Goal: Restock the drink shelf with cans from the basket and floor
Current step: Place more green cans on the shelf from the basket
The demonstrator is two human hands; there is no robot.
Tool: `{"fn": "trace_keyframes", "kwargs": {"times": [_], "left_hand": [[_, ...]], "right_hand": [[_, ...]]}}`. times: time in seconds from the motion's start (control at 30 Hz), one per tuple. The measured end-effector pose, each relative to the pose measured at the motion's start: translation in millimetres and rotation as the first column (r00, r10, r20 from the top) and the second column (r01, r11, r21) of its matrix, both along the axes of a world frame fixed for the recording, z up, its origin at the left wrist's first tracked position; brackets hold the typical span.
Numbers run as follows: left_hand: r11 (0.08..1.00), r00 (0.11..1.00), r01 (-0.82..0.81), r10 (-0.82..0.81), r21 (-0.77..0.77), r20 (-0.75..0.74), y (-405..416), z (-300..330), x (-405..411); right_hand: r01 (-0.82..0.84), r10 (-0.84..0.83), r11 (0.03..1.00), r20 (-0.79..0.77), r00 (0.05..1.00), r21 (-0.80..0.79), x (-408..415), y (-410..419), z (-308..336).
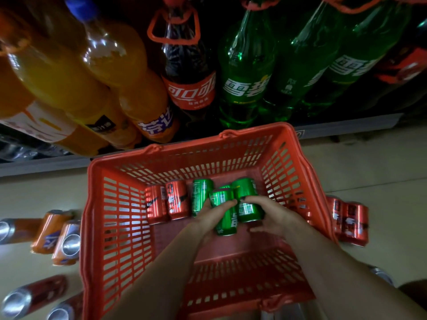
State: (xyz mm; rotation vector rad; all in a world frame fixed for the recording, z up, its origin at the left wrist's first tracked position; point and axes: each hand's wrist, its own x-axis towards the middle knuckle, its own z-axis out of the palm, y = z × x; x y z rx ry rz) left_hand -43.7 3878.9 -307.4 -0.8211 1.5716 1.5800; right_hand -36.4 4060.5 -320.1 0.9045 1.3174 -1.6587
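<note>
Head view, left to right: orange cans (55, 234) lie on the floor (381, 162) beside the red basket (115, 204). Inside the basket, two red cans (167, 202), then green cans. Left hand (208, 215) has its fingers curled round one green can (225, 213); right hand (270, 215) grips a second green can (247, 199) just beside it. More red cans (351, 221) on the floor right of the basket. Shelf bottles (242, 72) stand above.

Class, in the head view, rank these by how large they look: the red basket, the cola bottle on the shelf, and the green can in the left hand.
1. Basket
2. Cola bottle
3. Green can in the left hand

The bottle's nearness to the camera may exaggerate it.
</note>
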Motion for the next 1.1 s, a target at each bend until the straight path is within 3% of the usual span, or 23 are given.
{"fn": "trace_keyframes", "kwargs": {"times": [0.13,0.3,0.4,0.6,0.77,0.93,1.1], "left_hand": [[0.975,0.988,-0.154,0.147,0.158,0.057,-2,1,2],[0.966,0.984,-0.176,0.170,0.190,0.045,-2,2,1],[0.962,0.985,-0.171,0.170,0.213,0.023,-1,14,2],[0.963,0.977,-0.144,0.175,0.228,-0.121,-4,90,1],[0.970,0.963,-0.123,0.168,0.211,-0.210,-20,222,17],[0.972,0.928,-0.092,0.162,0.214,-0.336,-36,428,18],[0.982,0.851,-0.057,0.143,0.181,-0.505,-51,643,11]], "right_hand": [[0.035,-0.035,0.998,0.002,0.999,-0.043,0,-9,1],[0.156,-0.163,0.978,-0.041,0.986,-0.137,4,-17,4],[0.147,-0.163,0.981,-0.125,0.979,-0.130,4,-18,14],[0.155,-0.163,0.987,-0.334,0.928,-0.049,9,-21,102],[0.124,-0.105,0.992,-0.458,0.883,0.011,32,-35,252],[0.122,-0.092,0.992,-0.550,0.830,0.019,37,-49,445],[0.088,-0.060,0.996,-0.695,0.716,0.004,24,-59,658]]}}
